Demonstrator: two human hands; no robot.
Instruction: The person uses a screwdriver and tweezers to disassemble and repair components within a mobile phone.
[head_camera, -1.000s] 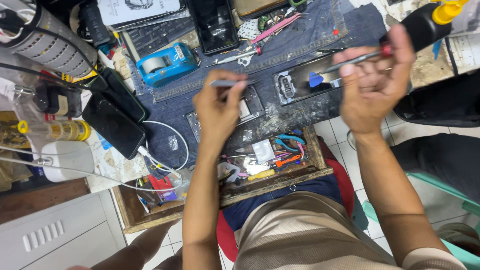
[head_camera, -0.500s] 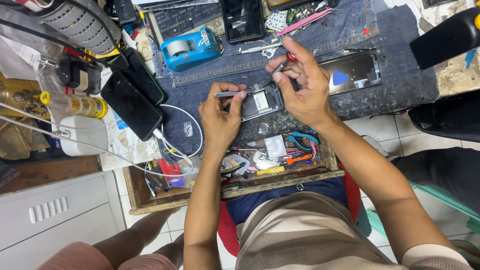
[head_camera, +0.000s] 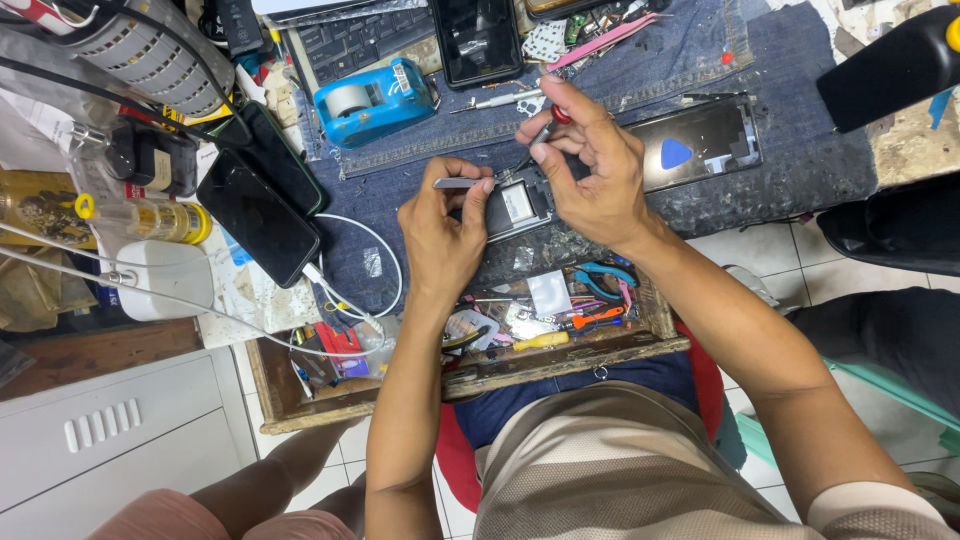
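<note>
Right hand (head_camera: 592, 170) down from mat's far side to phone (head_camera: 512, 207) | pinches screwdriver (head_camera: 540, 128), tip at phone | left hand (head_camera: 445, 225) grips tweezers (head_camera: 458, 183), touching phone's left edge

Left hand (head_camera: 445, 225) pinching tweezers (head_camera: 458, 183), right hand (head_camera: 590, 170) gripping red-capped screwdriver (head_camera: 545, 128), opened phone (head_camera: 515, 205) between them

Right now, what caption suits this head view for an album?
Left hand steadies an opened phone while the right hand works a small screwdriver over it.
</note>
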